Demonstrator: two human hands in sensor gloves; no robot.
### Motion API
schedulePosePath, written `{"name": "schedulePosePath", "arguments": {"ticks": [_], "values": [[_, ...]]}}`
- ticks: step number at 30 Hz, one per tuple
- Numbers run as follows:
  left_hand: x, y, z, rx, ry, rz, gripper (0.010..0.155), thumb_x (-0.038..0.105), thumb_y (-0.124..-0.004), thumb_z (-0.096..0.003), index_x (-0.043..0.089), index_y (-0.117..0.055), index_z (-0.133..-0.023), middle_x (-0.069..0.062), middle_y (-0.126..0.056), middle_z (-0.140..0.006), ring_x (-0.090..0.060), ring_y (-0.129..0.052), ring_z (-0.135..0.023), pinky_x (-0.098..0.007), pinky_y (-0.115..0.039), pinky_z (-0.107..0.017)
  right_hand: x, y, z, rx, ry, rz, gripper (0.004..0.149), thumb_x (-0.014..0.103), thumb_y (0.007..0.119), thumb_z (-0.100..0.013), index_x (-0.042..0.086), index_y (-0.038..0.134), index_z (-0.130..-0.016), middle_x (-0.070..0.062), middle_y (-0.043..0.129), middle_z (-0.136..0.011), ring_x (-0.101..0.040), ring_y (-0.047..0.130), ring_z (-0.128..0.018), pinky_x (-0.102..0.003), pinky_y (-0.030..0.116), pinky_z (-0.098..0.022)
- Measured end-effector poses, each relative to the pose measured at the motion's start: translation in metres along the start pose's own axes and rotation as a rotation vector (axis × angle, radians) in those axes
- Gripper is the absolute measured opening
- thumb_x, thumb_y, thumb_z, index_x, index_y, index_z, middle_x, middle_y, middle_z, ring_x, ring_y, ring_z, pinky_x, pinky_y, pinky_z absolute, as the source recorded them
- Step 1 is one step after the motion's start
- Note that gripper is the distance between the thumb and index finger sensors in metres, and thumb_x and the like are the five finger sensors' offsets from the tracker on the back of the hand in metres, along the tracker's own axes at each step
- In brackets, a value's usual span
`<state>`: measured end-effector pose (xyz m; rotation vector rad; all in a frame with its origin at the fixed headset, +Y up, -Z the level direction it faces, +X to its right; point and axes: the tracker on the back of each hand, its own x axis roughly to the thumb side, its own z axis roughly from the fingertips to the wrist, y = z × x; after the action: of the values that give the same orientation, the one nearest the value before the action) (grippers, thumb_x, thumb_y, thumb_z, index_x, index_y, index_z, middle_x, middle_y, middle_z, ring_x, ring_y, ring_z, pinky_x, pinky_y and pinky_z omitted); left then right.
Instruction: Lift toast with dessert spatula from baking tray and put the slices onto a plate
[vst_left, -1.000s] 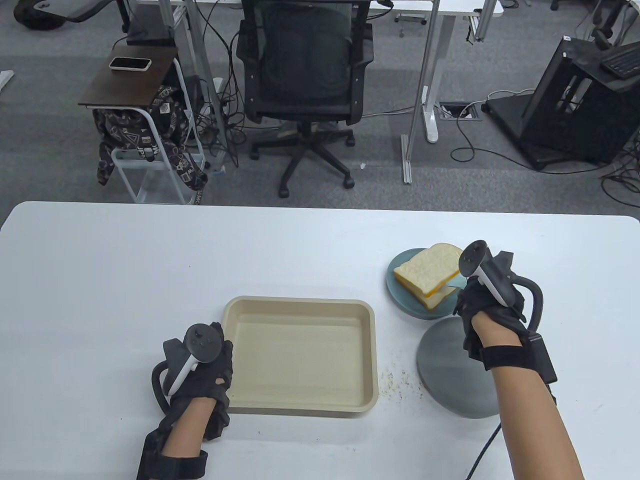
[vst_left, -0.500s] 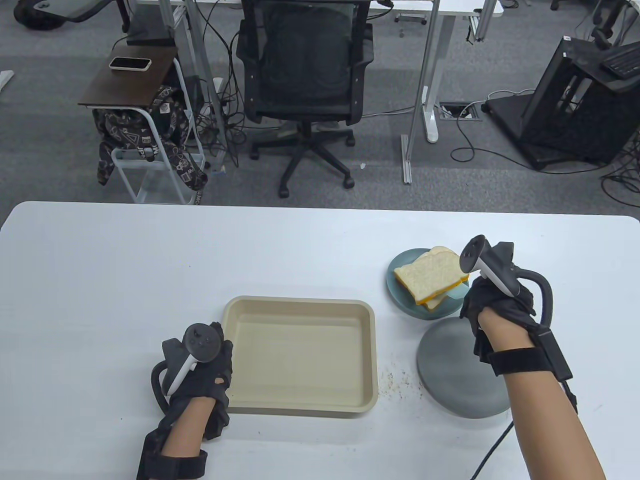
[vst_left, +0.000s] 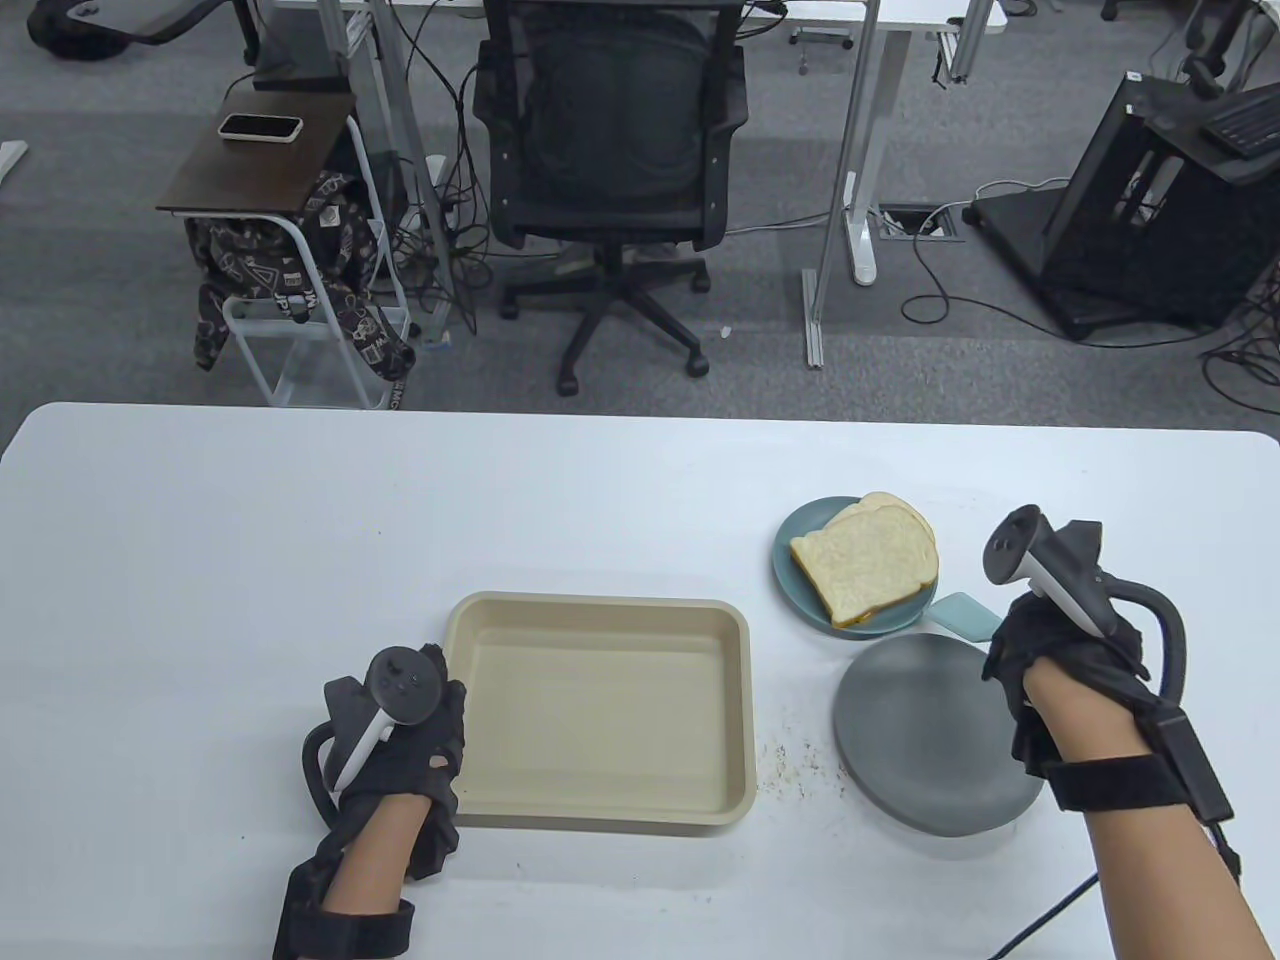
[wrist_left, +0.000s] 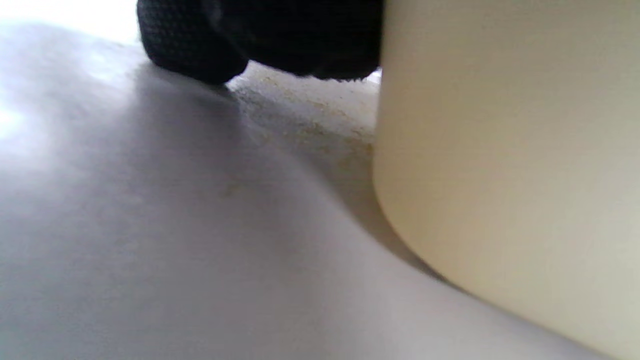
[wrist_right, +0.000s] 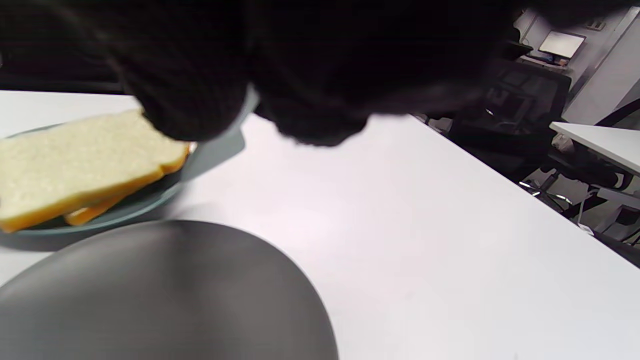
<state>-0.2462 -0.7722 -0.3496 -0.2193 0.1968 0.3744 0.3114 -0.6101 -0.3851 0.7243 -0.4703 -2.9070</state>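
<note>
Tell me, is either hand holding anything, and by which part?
The right hand grips the dessert spatula by its handle end, hidden in the glove; the left hand holds nothing.

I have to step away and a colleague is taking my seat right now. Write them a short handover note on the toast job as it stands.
Left hand: rests against the near-left corner of the baking tray, steadying it; whether its fingers curl round the wall is hidden.
Right hand: grips the dessert spatula, its teal blade clear of the toast, beside the small teal plate.
Toast: two slices stacked on that plate.
The tray shows no slices inside.
Grey plate: nothing on it, near the right hand. Crumbs lie between tray and grey plate.
Done: slices moved. Left: probably only to set the spatula down.
</note>
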Motion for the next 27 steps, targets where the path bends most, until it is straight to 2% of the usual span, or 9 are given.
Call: {"name": "schedulePosePath", "arguments": {"ticks": [3,7,11,16,21,27], "values": [[0.000,0.000,0.000,0.001,0.000,0.001,0.062,0.047,-0.059,-0.0615,0.017,-0.045,-0.114,0.004,-0.089,-0.060,-0.014,-0.093,-0.024,-0.046,-0.081,-0.053,-0.014,0.006,0.014,-0.042,-0.047,-0.032,0.050,0.039,0.086,-0.039,0.021,0.083,-0.086,-0.007,0.101,-0.046,-0.018,0.096,-0.006,-0.033,0.087,0.006],[0.000,0.000,0.000,0.002,0.000,0.002,0.062,0.047,-0.059,-0.0615,0.017,-0.045,-0.114,0.004,-0.089,-0.060,-0.014,-0.093,-0.024,-0.046,-0.081,-0.053,-0.034,0.029,0.037,-0.143,-0.110,-0.093,0.050,0.041,0.084,-0.040,0.022,0.081,-0.087,-0.006,0.100,-0.048,-0.017,0.097,-0.007,-0.032,0.088,0.005],[0.000,0.000,0.000,0.003,0.000,0.001,0.062,0.047,-0.059,-0.0615,0.017,-0.045,-0.114,0.005,-0.089,-0.060,-0.014,-0.094,-0.025,-0.046,-0.081,-0.053,-0.053,0.071,0.053,-0.217,-0.174,-0.240,0.050,0.041,0.083,-0.041,0.022,0.082,-0.087,-0.005,0.100,-0.048,-0.017,0.097,-0.008,-0.032,0.088,0.005],[0.000,0.000,0.001,0.003,0.000,0.000,0.062,0.047,-0.059,-0.0615,0.017,-0.045,-0.114,0.004,-0.089,-0.060,-0.014,-0.094,-0.025,-0.046,-0.081,-0.053,-0.060,0.120,0.055,-0.208,-0.220,-0.340,0.050,0.042,0.083,-0.040,0.022,0.083,-0.086,-0.005,0.099,-0.050,-0.019,0.099,-0.012,-0.032,0.088,0.003],[0.000,-0.001,0.001,0.006,0.000,0.004,0.062,0.047,-0.059,-0.0615,0.016,-0.045,-0.114,0.004,-0.089,-0.060,-0.014,-0.094,-0.025,-0.046,-0.081,-0.054,-0.045,0.131,0.060,-0.238,-0.246,-0.238,0.049,0.042,0.081,-0.040,0.024,0.083,-0.085,-0.005,0.098,-0.055,-0.021,0.100,-0.019,-0.033,0.089,-0.002],[0.000,-0.001,0.001,0.007,0.000,0.006,0.062,0.047,-0.059,-0.0615,0.016,-0.045,-0.114,0.004,-0.089,-0.060,-0.014,-0.094,-0.025,-0.046,-0.081,-0.054,-0.036,0.138,0.060,-0.221,-0.217,-0.139,0.050,0.041,0.083,-0.040,0.022,0.083,-0.086,-0.009,0.097,-0.062,-0.027,0.104,-0.031,-0.041,0.094,-0.014]]}}
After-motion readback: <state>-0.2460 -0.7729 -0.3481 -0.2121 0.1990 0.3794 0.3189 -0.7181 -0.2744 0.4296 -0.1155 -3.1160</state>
